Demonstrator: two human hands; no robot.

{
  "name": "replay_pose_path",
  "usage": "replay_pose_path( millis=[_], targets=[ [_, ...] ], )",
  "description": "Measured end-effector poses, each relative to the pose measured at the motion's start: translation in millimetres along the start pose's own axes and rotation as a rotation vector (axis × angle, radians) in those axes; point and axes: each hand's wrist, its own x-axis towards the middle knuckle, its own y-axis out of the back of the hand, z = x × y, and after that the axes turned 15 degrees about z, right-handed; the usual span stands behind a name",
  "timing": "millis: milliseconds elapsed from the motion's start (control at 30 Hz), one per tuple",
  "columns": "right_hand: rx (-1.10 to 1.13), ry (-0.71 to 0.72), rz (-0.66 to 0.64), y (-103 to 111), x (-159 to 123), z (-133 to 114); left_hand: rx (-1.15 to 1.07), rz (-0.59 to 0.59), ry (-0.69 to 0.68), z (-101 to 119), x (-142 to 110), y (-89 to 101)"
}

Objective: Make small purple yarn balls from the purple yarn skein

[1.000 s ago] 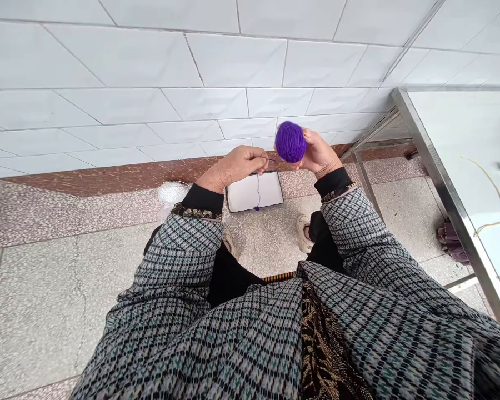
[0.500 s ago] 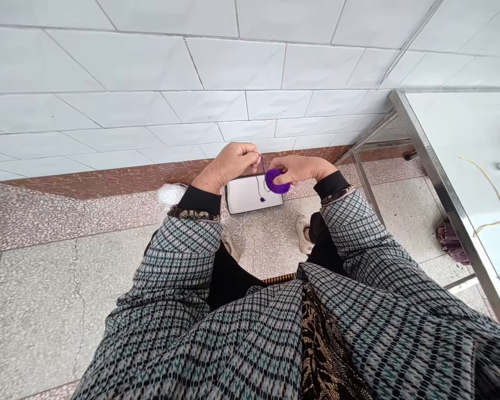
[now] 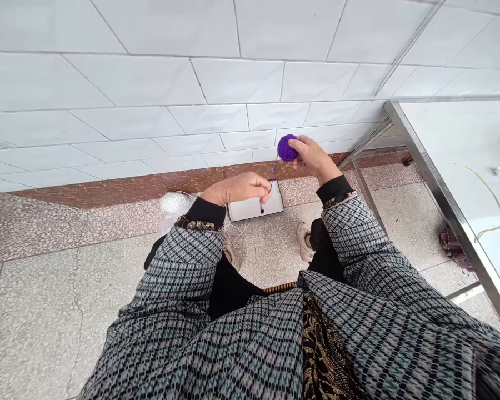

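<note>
yarn ball [image 3: 285,149], in r hand [image 3: 315,158], @ fingertips [image 3: 293,144]

Light bright, diffuse; shadows v. soft. Wall tiles [image 3: 216,80] at 12 o'clock w/ faint sheen; tabletop [image 3: 445,136] at 3 nearly washed out; trousers [image 3: 231,286] at 6 near-black, low detail. Yarn ball [image 3: 285,149] approx. 1 o'clock, fairly sharp. Wide-angle stretch twd 10 & 2; coat [image 3: 254,344] softer at 4.

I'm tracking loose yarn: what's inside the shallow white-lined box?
The box shows its white bottom; a small purple yarn bit appears against it, possibly hanging. The left hand hides part of the interior.
</note>
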Motion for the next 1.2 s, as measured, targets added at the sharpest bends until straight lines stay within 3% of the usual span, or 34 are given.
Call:
replay_pose_path(
  millis=[100, 233, 400, 467, 567, 633, 667, 733, 800, 867, 1067, 1200],
  targets=[
    [0.107, -0.012, 0.098, 7.6, 5.0, 2.0, -0.032, -0.197, 0.005, -1.7, -1.3, -10.3],
    [0.175, -0.020, 0.225, 14.3, 8.4, 2.9, -0.038, -0.368, 0.076, -6.1, -0.2, -40.7],
    [0.260, 0.011, 0.208, 18.9, 11.0, 3.5, 0.165, -0.499, 0.220, -18.1, 5.3, -75.6],
    [0.295, 0.021, 0.153, 18.1, 9.5, 3.3, 0.320, -0.374, 0.334, -25.6, 7.9, -75.3],
    [0.313, 0.055, 0.043, 12.3, 4.2, 3.9, 0.552, -0.021, 0.481, -36.3, 14.9, -59.4],
    [0.304, 0.092, -0.023, 5.8, 0.3, 5.7, 0.573, 0.232, 0.465, -39.7, 21.7, -47.3],
    [0.293, 0.111, -0.049, 2.1, -1.3, 7.1, 0.400, 0.416, 0.385, -39.5, 25.2, -43.6],
    [0.263, 0.144, -0.084, -4.6, -3.2, 10.1, -0.065, 0.606, 0.183, -35.6, 30.6, -42.9],
    [0.234, 0.157, -0.095, -9.0, -3.5, 12.5, -0.492, 0.629, 0.027, -28.9, 32.3, -49.5],
    [0.230, 0.156, -0.077, -10.4, -2.6, 13.7, -0.701, 0.596, 0.006, -22.2, 30.3, -58.2],
    [0.311, 0.075, -0.094, -7.8, 0.1, 13.5, -0.667, 0.517, -0.008, -18.9, 21.9, -65.7],
    [0.364, 0.064, -0.344, -1.7, 0.2, 17.4, -0.576, 0.456, 0.079, -22.4, 23.5, -61.3]
  ],
)
